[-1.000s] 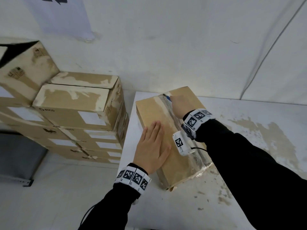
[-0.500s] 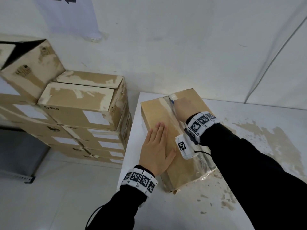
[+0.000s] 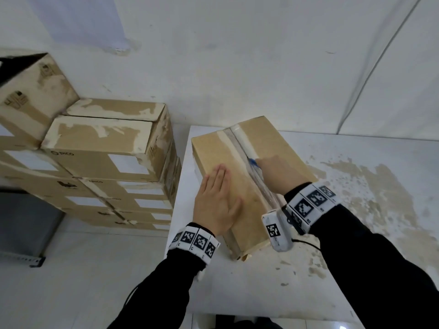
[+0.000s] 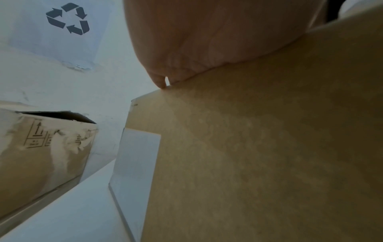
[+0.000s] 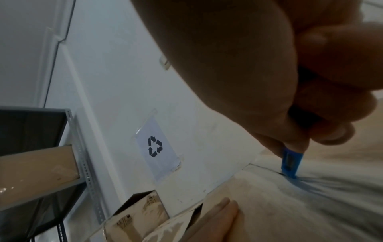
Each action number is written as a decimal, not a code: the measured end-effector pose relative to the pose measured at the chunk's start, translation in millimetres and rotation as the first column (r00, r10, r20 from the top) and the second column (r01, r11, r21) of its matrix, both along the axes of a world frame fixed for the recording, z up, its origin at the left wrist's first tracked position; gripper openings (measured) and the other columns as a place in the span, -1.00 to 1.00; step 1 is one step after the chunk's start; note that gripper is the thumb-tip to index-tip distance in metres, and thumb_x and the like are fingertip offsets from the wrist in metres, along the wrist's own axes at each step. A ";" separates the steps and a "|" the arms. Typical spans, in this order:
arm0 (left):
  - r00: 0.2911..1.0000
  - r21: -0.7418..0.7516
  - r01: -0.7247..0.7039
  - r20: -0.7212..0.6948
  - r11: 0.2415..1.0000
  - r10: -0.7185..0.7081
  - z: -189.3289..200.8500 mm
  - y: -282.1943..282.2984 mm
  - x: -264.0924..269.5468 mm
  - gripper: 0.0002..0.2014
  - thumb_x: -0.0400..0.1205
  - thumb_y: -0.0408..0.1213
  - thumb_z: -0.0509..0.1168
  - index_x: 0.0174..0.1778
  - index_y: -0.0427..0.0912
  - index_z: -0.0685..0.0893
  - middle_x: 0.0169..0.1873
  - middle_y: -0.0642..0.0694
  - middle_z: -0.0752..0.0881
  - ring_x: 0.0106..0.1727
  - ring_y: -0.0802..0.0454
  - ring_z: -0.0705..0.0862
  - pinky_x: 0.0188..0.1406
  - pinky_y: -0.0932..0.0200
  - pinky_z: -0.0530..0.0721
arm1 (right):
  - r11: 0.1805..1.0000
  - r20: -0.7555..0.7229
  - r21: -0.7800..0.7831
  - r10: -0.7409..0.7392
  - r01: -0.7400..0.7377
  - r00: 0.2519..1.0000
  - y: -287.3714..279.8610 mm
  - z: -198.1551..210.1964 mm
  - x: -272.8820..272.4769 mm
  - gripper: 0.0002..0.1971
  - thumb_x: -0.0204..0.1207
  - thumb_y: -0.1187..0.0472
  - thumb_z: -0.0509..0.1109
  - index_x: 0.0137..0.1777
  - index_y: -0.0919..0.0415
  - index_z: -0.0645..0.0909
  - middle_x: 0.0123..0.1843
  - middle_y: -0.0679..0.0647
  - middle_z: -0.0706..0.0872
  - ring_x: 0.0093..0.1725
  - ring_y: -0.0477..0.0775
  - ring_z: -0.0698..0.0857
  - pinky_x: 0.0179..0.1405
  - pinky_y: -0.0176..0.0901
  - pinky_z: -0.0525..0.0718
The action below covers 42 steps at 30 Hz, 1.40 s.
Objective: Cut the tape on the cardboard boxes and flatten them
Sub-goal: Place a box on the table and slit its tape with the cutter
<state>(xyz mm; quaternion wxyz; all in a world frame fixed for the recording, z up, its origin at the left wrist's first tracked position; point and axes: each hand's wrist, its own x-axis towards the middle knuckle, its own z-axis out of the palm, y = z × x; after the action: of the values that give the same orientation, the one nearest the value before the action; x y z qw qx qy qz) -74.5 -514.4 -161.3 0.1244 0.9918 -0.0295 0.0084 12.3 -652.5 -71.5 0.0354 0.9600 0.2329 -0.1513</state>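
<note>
While it lies on the near left corner of the white table (image 3: 273,293), the cardboard box (image 3: 228,160) shows a matt brown top split lengthwise by a glossy strip of clear tape (image 3: 240,141) edged with pale torn paper. The left hand (image 3: 215,205) lies flat on the left half of the lid, fingers straight and together, holding nothing. The right hand (image 3: 279,173) is curled round a small blue cutter (image 3: 253,162), whose tip sits on the tape about midway along the seam. Only the right wrist view shows that grip closely: thumb and fingers pinch the blue plastic cutter (image 5: 291,162), its tip touching the wrinkled tape. A smooth white label (image 4: 136,157) on the box's end face shows in the left wrist view alone. Whether the box holds anything cannot be told. Left of the table stand stacked cartons (image 3: 99,148), scuffed with torn white patches. On the white wall a taped sheet bears a recycling sign (image 5: 155,148), beside a grey metal shelf (image 5: 81,147).
</note>
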 end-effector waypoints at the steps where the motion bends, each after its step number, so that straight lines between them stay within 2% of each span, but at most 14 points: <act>1: 1.000 0.007 0.002 -0.007 1.000 -0.002 0.6 -0.4 0.0 -0.10 0.47 0.25 -0.47 0.69 -0.23 -0.14 0.69 -0.12 -0.16 0.69 0.04 -0.23 0.56 0.21 -0.44 | 1.000 -0.006 0.001 0.002 -0.002 1.000 -6.4 0.7 -8.0 -0.50 0.63 0.47 -0.02 0.55 0.20 0.34 -0.04 0.20 0.66 -0.38 0.01 0.41 -0.36 -0.19 0.39; 5: 1.000 -0.012 0.000 -0.026 1.000 -0.001 1.0 -1.1 0.4 -0.08 0.43 0.26 -0.45 0.68 -0.22 -0.14 0.69 -0.10 -0.16 0.68 0.06 -0.23 0.59 0.17 -0.37 | 0.997 -0.005 0.063 -0.039 0.040 0.999 -35.6 -3.2 -43.3 -0.38 0.60 0.48 -0.02 0.63 0.05 0.21 -0.20 0.14 0.61 -0.41 0.03 0.43 -0.44 -0.21 0.40; 8: 1.000 -0.014 0.003 -0.019 1.000 -0.003 0.7 -1.3 0.7 -0.07 0.43 0.26 -0.40 0.69 -0.23 -0.08 0.69 -0.11 -0.09 0.69 0.04 -0.17 0.59 0.16 -0.33 | 0.991 -0.007 0.103 -0.081 0.081 0.997 -56.9 -6.9 -70.2 -0.35 0.58 0.52 -0.01 0.63 0.01 0.22 -0.41 0.00 0.35 -0.50 -0.09 0.32 -0.60 -0.32 0.21; 12: 1.000 0.001 0.008 0.020 1.000 -0.008 1.4 -2.8 0.1 -0.08 0.46 0.26 -0.36 0.68 -0.27 0.01 0.69 -0.14 0.00 0.70 0.00 -0.10 0.62 0.11 -0.23 | 0.986 -0.014 0.107 -0.126 0.127 0.992 -86.4 -9.8 -103.3 -0.33 0.56 0.54 -0.01 0.63 0.00 0.22 -0.43 -0.01 0.33 -0.54 -0.08 0.30 -0.62 -0.31 0.24; 16: 0.999 0.036 0.009 -0.042 0.999 -0.008 4.7 -3.5 1.1 -0.16 0.57 0.23 -0.28 0.69 -0.23 -0.07 0.69 -0.13 -0.07 0.70 0.01 -0.15 0.63 0.05 -0.20 | 0.972 -0.015 0.135 -0.191 0.192 0.981 -109.9 -15.0 -137.7 -0.26 0.60 0.51 -0.02 0.65 -0.16 -0.01 -0.39 -0.03 0.31 -0.52 -0.11 0.26 -0.59 -0.29 0.22; 19: 0.995 0.077 0.076 -0.073 0.994 -0.071 15.1 -7.0 1.8 -0.39 0.72 0.03 -0.09 0.69 -0.09 0.02 0.68 -0.20 0.00 0.69 -0.12 -0.08 0.62 -0.23 -0.09 | 0.949 -0.015 0.195 -0.249 0.247 0.968 -118.2 -24.2 -151.3 -0.23 0.58 0.53 0.04 0.67 -0.13 -0.02 -0.40 0.00 0.36 -0.51 -0.06 0.28 -0.51 -0.23 0.30; 21: 0.947 0.081 0.322 -0.022 0.943 -0.321 25.4 -15.0 1.5 -0.52 0.70 -0.16 0.00 0.59 -0.05 0.31 0.55 -0.24 0.30 0.61 -0.23 0.20 0.50 -0.39 0.18 | 0.929 -0.020 0.237 -0.288 0.285 0.957 -119.3 -31.7 -153.7 -0.28 0.61 0.50 0.04 0.67 -0.11 0.03 -0.41 0.01 0.37 -0.52 -0.04 0.29 -0.52 -0.17 0.29; 24: 0.803 0.022 0.596 -0.024 0.803 -0.596 31.7 -29.0 1.5 -0.57 0.63 -0.16 -0.03 0.31 -0.15 0.59 0.25 -0.21 0.57 0.33 -0.19 0.52 0.29 -0.22 0.50 | 0.894 -0.039 0.305 -0.333 0.329 0.942 -120.4 -38.8 -156.4 -0.38 0.67 0.42 0.05 0.66 -0.09 0.09 -0.42 0.01 0.41 -0.53 0.00 0.33 -0.54 -0.15 0.28; 28: 0.802 0.163 0.597 -0.109 0.785 -0.587 41.6 -40.2 8.2 -0.44 0.64 0.00 -0.11 0.54 -0.08 0.38 0.37 -0.16 0.45 0.39 -0.10 0.41 0.37 -0.04 0.41 | 0.814 -0.095 0.466 -0.344 0.347 0.934 -125.2 -40.8 -167.6 -0.39 0.68 0.39 0.05 0.60 -0.20 0.09 -0.45 0.05 0.44 -0.51 0.04 0.36 -0.49 -0.09 0.30; 30: 0.775 0.163 0.627 -0.224 0.761 -0.591 52.8 -37.6 16.9 -0.39 0.62 0.11 0.01 0.61 0.01 0.27 0.38 -0.10 0.37 0.40 -0.04 0.34 0.39 0.02 0.38 | 0.790 -0.106 0.504 -0.344 0.349 0.933 -127.6 -41.0 -171.3 -0.39 0.68 0.38 0.06 0.54 -0.27 0.02 -0.47 0.06 0.44 -0.52 0.04 0.34 -0.49 -0.10 0.28; 33: 0.687 0.126 0.699 -0.391 0.704 -0.613 73.3 -34.7 32.9 -0.12 0.41 0.38 0.27 0.61 0.06 0.24 0.38 -0.03 0.31 0.40 0.02 0.29 0.41 0.03 0.40 | 0.791 -0.116 0.490 -0.358 0.367 0.926 -129.6 -42.6 -169.7 -0.44 0.69 0.36 0.06 0.62 -0.11 0.19 -0.49 0.02 0.41 -0.54 0.01 0.32 -0.51 -0.13 0.28; 36: 0.631 0.180 0.753 -0.471 0.633 -0.616 83.4 -44.4 43.9 -0.02 0.22 0.38 0.47 0.51 0.02 0.35 0.32 0.02 0.37 0.32 0.06 0.39 0.30 0.04 0.50 | 0.817 -0.099 0.450 -0.356 0.361 0.929 -129.6 -42.0 -165.8 -0.48 0.71 0.33 0.04 0.63 -0.04 0.22 -0.49 -0.02 0.39 -0.56 -0.05 0.30 -0.54 -0.20 0.24; 39: 0.591 0.284 0.804 -0.474 0.522 -0.653 84.7 -57.6 49.3 -0.04 0.11 0.42 0.49 0.34 -0.05 0.46 0.18 0.06 0.45 0.14 0.08 0.41 0.16 0.09 0.52 | 0.825 -0.089 0.436 -0.359 0.361 0.929 -129.6 -39.3 -164.0 -0.49 0.71 0.34 0.04 0.63 -0.02 0.23 -0.47 -0.03 0.40 -0.55 -0.07 0.30 -0.57 -0.22 0.23; 42: 0.576 0.306 0.816 -0.492 0.490 -0.653 84.1 -68.5 57.6 -0.11 -0.01 0.45 0.51 0.09 -0.03 0.46 0.06 0.07 0.47 0.04 0.09 0.37 0.08 0.10 0.48 | 0.808 -0.119 0.454 -0.364 0.376 0.924 -129.6 -38.6 -160.9 -0.52 0.70 0.35 0.05 0.60 0.04 0.28 -0.47 -0.02 0.42 -0.55 -0.05 0.33 -0.56 -0.23 0.24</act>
<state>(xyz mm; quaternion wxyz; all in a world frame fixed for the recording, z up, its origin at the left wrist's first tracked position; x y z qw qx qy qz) -16.9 -582.9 -77.2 -0.1443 0.8627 -0.4368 -0.2100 -148.5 -782.1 -110.0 -0.2305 0.9645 0.0716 -0.1072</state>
